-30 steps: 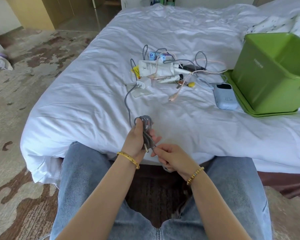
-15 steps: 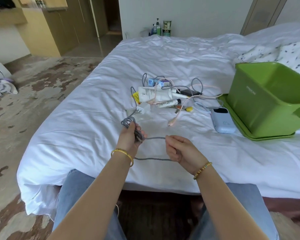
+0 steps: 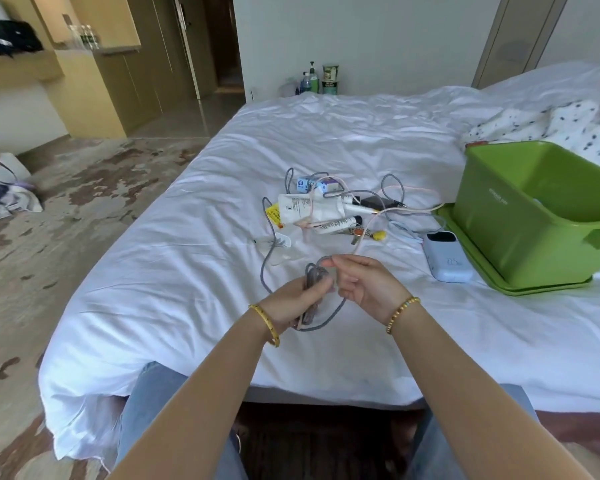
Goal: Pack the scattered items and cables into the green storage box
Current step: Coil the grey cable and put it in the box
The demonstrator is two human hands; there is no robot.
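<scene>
Left hand (image 3: 288, 301) grips a bundle of loops of the grey cable (image 3: 314, 282), fingers curled round it; right hand (image 3: 364, 284) pinches the top loop between thumb and forefinger, both held just above the bed (image 3: 187, 271). The cable's free length trails up to the pile of scattered items (image 3: 321, 211) mid-bed. Green storage box (image 3: 520, 230) sits on its lid at right, a white power bank (image 3: 445, 256) just beside it.

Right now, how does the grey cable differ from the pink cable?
The grey cable is partly coiled; the pink cable lies loose. The left hand grips the grey cable's coil and the right hand pinches its loop; no hand touches the pink cable. The pink cable crosses the pile of items; the grey cable leaves it. Neither is in the box.
</scene>
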